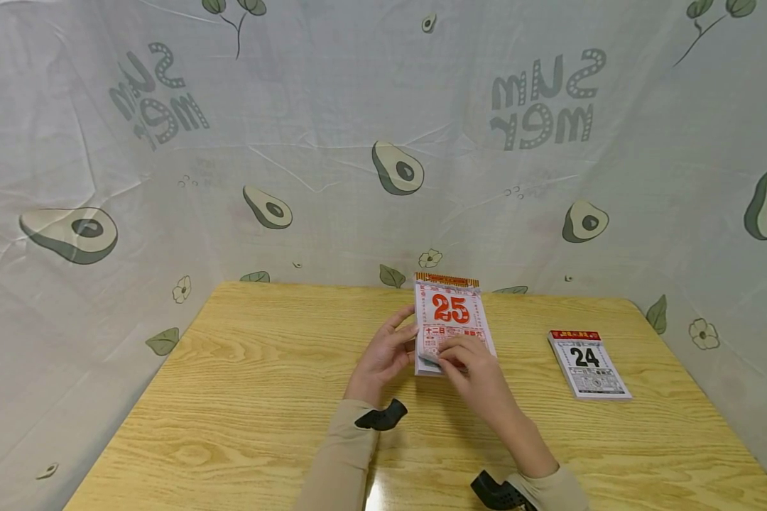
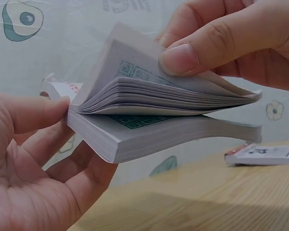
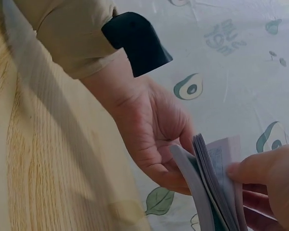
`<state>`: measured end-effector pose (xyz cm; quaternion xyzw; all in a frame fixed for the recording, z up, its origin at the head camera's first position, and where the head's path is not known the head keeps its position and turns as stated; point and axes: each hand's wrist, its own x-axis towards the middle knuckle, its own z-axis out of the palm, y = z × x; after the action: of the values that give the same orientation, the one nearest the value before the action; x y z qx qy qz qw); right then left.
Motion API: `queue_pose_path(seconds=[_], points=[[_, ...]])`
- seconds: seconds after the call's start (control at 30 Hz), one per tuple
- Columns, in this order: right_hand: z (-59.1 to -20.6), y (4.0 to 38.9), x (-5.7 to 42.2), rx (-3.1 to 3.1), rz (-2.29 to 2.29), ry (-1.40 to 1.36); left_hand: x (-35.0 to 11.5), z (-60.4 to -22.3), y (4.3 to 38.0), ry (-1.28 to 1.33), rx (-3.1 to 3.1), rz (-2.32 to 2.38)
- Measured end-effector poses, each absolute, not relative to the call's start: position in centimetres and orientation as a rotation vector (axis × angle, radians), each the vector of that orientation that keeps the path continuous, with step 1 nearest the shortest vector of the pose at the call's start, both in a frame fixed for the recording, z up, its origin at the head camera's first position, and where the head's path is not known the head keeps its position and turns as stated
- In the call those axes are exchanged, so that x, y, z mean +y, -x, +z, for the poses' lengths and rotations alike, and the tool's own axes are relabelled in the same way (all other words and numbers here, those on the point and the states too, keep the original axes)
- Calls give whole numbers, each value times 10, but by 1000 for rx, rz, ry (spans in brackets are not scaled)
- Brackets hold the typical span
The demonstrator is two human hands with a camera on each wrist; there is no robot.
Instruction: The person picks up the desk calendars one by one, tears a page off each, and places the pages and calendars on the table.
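The red-numbered 25 calendar [image 1: 450,309] is held up off the wood-grained counter [image 1: 262,390], between four and five o'clock from the centre of the head view, with a striped orange strip [image 1: 449,279] along its twelve o'clock edge. At its eight o'clock, the left hand [image 1: 386,355] grips the side of the pad: the thumb [image 2: 50,115] presses the edge while the fingers [image 2: 89,175] bend beneath. At five o'clock, the right hand [image 1: 476,369] pinches the upper leaves near the bottom edge; its other fingertips are partly hidden, so their exact hold is hard to judge. The left wrist view shows the pad parted, a fan of leaves [image 2: 159,96] raised above a thicker lower block [image 2: 154,151], green print [image 2: 139,121] visible between.

Between three and four o'clock from that pad, well apart, a black-numbered 24 calendar [image 1: 588,369] lies face up on the counter, red-topped. Tan sleeves [image 1: 339,458] and black wrist mounts [image 1: 381,416] show near six o'clock. Avocado-printed cloth [image 1: 332,106] hangs at twelve o'clock.
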<state>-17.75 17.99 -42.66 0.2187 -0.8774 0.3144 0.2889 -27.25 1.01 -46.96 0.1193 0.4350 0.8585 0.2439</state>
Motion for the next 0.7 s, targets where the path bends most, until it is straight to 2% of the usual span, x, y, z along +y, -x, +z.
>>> queue_pose_path(seconds=[0.43,0.7], points=[[-424,177,186,-2389,1335,-399,10,-458,263,-348,1167,2355],[-423,178,184,-2389,1348,-324,10,-460,264,-342,1122,2367]])
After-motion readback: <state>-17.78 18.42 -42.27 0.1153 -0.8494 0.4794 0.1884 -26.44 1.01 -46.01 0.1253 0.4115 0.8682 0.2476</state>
